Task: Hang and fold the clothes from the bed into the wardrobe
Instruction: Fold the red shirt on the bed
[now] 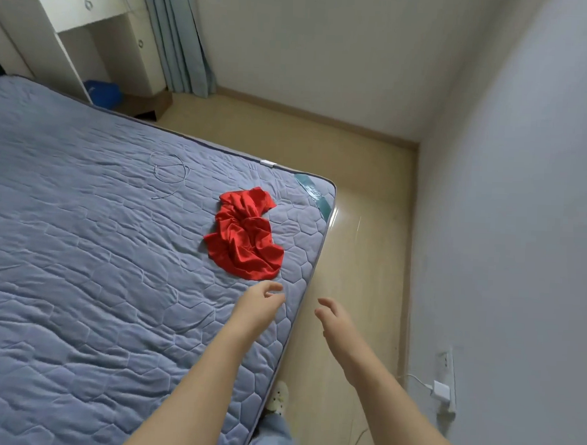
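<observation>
One piece of clothing is on the bed [82, 246]: a crumpled red garment [244, 235], shiny fabric, bunched into a heap near the far right corner of the mattress and close to its edge. It just lies there on the blue-grey quilted cover, and nobody's touching it.

Both arms are stretched out toward it. The left hand [258, 303] hovers over the bed just short of the near end of the red heap, fingers loosely curled with the thumb and fingertips apart, holding nothing. The right hand [335, 320] is out past the mattress edge, over the floor [362, 225], also relaxed with the fingers gently bent and nothing in it. The two hands are near each other but apart, with the bed edge running between them.

Other stuff on the bed: a thin pale cable [169, 175] looped loosely further up from the garment, well apart from it. There's a strip of teal tape [315, 196] at the mattress corner.

Around the room (nothing fancy) there's a white desk [75, 17] past the far side of the bed, with something blue [104, 93] under it and a grey-blue curtain [179, 39] beside it. A white charger [441, 390] hangs at a wall socket [447, 362] on the right. A pale slipper [277, 398] shows by the bed edge down low.
</observation>
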Demonstrator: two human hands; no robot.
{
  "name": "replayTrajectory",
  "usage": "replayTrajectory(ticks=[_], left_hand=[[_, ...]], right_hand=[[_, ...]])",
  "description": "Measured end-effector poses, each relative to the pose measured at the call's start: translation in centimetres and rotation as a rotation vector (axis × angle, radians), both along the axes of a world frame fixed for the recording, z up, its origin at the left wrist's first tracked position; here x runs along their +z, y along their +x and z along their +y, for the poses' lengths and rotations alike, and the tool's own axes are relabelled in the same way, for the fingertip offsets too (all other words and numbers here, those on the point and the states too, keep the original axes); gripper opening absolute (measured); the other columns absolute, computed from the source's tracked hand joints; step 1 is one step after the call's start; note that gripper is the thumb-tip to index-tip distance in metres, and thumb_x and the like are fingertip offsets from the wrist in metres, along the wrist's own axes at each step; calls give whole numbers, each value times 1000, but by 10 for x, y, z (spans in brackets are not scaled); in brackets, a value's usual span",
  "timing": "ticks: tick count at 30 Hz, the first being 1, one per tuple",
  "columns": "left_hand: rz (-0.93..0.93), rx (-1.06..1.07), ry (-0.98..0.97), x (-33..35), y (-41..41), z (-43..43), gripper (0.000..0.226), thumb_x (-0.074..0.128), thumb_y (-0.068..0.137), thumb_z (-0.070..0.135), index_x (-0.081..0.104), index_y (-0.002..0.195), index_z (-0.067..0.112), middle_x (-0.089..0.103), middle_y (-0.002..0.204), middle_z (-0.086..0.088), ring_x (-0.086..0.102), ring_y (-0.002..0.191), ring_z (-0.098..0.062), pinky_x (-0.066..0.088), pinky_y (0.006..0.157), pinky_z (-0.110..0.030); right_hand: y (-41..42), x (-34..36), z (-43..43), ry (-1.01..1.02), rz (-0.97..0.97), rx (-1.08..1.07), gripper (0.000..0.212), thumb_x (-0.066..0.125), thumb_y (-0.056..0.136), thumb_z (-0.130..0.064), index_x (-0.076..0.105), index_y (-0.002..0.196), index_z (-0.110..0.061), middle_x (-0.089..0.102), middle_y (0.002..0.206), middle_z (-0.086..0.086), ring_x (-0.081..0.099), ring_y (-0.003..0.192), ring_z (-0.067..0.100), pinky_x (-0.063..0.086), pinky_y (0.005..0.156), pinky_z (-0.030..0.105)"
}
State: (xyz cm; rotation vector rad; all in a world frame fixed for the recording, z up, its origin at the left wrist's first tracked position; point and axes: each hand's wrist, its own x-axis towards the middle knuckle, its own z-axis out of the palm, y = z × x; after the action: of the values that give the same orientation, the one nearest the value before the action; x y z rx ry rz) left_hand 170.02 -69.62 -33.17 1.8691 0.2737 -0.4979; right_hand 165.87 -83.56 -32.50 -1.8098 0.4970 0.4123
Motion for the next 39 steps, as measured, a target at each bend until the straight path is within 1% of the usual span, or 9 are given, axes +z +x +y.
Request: replayTrajectory(ticks=[5,8,13,19,22,25,29,34,39], left_hand=[[53,59,6,-4,110,-1,21,54,90,13,62,110,12,58,90,-3,56,88,-21,44,66,-28],[106,126,-8,-8,156,9,18,54,89,11,62,105,14,58,79,-2,53,77,-21,35,52,-23],[127,238,1,-16,212,30,16,52,88,9,61,99,16,57,74,1,51,64,-15,36,51,-22],[198,381,47,-51,265,46,16,53,88,13,62,98,19,59,89,-2,54,80,-18,48,87,-32],[234,481,58,-67,299,44,19,53,87,16,64,103,19,63,92,-1,61,84,-21,48,87,-30],[299,612,43,-86,331,42,21,53,87,15,64,104,18,66,107,-6,62,99,-27,48,92,-31],[440,757,59,-123,362,39,24,53,87,13,64,109,16,66,109,-9,62,102,-28,46,89,-28],[533,847,134,-180,392,38,25,52,88,14,64,111,17,68,107,-5,61,100,-20,35,69,-16],[550,928,215,-251,409,38,23,51,90,12,65,106,19,66,111,-2,60,102,-17,36,75,-17]], right_hand=[[113,1,-4,-49,35,39,40,38,96,-19,42,136,-16,49,135,5,45,103,15,37,91,28],[168,-2,2,-61,62,89,40,39,95,-22,44,134,-19,49,135,2,45,105,15,38,96,32],[248,-12,18,-86,102,204,41,38,95,-22,42,136,-19,50,126,1,48,106,18,39,91,32],[325,-41,31,-107,183,409,40,37,95,-21,43,135,-19,53,121,0,49,99,18,36,78,26],[371,-62,28,-141,214,522,38,38,96,-22,45,132,-18,54,105,-2,49,89,15,36,76,25],[420,-85,27,-196,290,642,36,40,96,-25,46,131,-19,52,114,0,48,99,19,38,87,30],[479,-116,25,-241,367,765,13,41,93,-22,49,99,-30,51,92,-6,50,81,12,41,75,27],[549,-175,44,-328,406,857,32,42,93,-20,49,125,-20,54,90,-5,51,82,14,37,79,27],[585,-252,64,-300,323,847,53,46,87,-14,39,138,-23,54,98,2,54,81,20,43,80,32]])
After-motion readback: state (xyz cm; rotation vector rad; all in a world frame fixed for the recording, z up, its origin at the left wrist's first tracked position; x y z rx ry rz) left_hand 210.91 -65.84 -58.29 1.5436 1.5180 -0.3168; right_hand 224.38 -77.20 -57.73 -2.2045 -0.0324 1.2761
